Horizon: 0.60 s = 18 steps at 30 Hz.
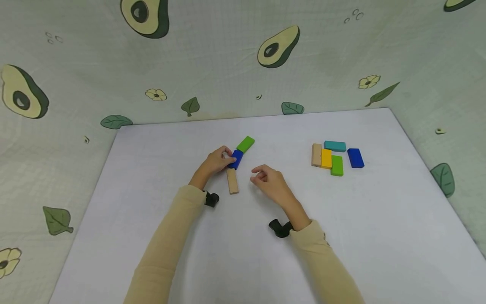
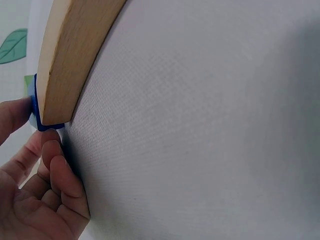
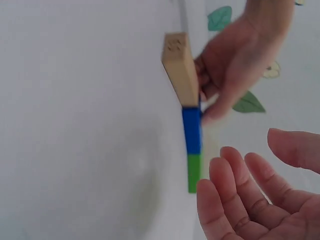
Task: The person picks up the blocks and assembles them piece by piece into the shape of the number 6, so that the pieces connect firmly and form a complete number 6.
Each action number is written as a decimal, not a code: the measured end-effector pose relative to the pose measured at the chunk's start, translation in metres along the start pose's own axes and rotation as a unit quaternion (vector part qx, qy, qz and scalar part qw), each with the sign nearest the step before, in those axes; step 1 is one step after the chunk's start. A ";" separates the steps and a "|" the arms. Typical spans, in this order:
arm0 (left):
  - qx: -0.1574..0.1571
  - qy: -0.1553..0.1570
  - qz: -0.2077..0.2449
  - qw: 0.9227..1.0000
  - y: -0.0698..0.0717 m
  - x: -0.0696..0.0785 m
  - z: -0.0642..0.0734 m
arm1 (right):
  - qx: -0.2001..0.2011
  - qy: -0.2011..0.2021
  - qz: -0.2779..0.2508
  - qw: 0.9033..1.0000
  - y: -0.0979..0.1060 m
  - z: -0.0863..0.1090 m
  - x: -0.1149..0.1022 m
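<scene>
Three blocks form a bent row on the white table: a green block (image 1: 245,144) at the far end, a blue block (image 1: 237,158) in the middle and a plain wooden block (image 1: 232,181) nearest the body. My left hand (image 1: 218,161) pinches the blue block between thumb and fingers. In the left wrist view the wooden block (image 2: 75,60) hides most of the blue block (image 2: 35,107). To the right of the row my right hand (image 1: 270,182) hovers with its fingers loosely bent, holding nothing. The right wrist view shows the same row end to end, with the green block (image 3: 194,172) lowest.
Off to the right lies a cluster: a wooden block (image 1: 316,155), a yellow block (image 1: 326,158), a second green block (image 1: 336,165) and a teal block (image 1: 335,146). Another blue block (image 1: 355,158) lies just right of it. An avocado-print cloth (image 1: 228,76) hangs behind the table (image 1: 152,143).
</scene>
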<state>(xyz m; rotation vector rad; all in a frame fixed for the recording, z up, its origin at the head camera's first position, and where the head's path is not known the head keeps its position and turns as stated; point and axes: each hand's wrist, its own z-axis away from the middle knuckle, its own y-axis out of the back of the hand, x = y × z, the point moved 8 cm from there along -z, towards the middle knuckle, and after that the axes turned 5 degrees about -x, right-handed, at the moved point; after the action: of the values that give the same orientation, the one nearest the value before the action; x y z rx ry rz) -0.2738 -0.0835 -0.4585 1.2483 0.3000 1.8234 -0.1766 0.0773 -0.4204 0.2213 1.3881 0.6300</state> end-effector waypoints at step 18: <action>-0.005 -0.004 0.002 1.000 0.000 0.000 0.000 | 0.109 -0.020 0.024 0.994 0.103 0.032 0.032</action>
<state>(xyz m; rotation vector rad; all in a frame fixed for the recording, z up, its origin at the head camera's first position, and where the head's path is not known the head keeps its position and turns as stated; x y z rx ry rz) -0.2738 -0.0830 -0.4585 1.2500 0.2827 1.8205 -0.1732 0.1856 -0.3893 0.4404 1.4164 0.5098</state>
